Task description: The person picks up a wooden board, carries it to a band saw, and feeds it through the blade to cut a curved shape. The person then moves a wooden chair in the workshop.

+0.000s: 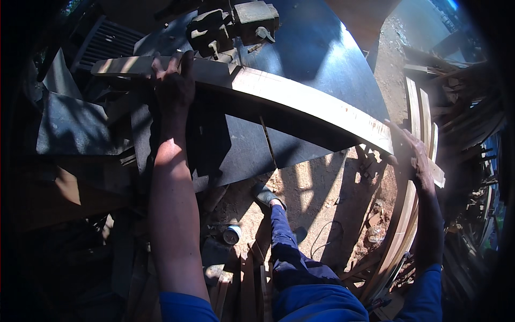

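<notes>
A long pale wooden board (300, 96) spans the dark worktable (316, 45), looking bowed in this view, with its right end beyond the table edge. My left hand (174, 83) is closed over the board's left part, fingers across its upper face. Near the right end, my right hand (416, 155) is wrapped round the board. Just beyond the board, close to its left half, sit two worn blocks with levers (233, 27) on the table. A narrow slot (266, 139) runs through the tabletop on the near side of the board. The board's underside is hidden.
Long wooden strips (399, 236) lie stacked at the right, with more timber behind them. A grey sheet (72, 126) stands at the left. On the sawdust-strewn floor (311, 188) are a round can (232, 234), a loop of cord (324, 233) and my shoe (265, 196).
</notes>
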`<move>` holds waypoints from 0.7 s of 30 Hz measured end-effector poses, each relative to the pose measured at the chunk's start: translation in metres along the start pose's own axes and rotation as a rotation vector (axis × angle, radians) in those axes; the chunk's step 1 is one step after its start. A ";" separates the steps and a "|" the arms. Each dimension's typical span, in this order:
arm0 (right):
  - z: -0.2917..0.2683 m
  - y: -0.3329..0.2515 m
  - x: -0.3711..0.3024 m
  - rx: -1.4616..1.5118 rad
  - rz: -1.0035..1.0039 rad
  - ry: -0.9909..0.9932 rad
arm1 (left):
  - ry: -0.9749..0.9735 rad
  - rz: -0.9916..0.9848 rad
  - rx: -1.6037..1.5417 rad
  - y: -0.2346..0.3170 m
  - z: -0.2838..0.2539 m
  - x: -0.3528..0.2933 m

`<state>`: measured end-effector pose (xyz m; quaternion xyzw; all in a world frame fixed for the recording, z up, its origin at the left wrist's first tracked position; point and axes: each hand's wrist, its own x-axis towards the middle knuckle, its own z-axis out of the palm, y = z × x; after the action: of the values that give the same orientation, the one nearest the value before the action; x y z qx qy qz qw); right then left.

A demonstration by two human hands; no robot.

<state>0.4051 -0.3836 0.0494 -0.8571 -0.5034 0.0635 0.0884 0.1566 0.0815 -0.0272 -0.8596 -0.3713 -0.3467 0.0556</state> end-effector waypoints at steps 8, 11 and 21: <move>-0.001 0.003 0.000 -0.008 0.033 -0.006 | -0.034 -0.019 -0.026 0.001 0.000 0.004; -0.003 0.003 0.000 -0.040 0.017 0.003 | 0.009 -0.074 -0.089 0.006 -0.001 0.002; -0.015 0.004 -0.005 -0.064 0.072 -0.016 | -0.042 -0.160 -0.078 0.015 0.003 0.004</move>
<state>0.4093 -0.3908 0.0631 -0.8766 -0.4747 0.0572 0.0547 0.1703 0.0743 -0.0239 -0.8358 -0.4259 -0.3461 -0.0134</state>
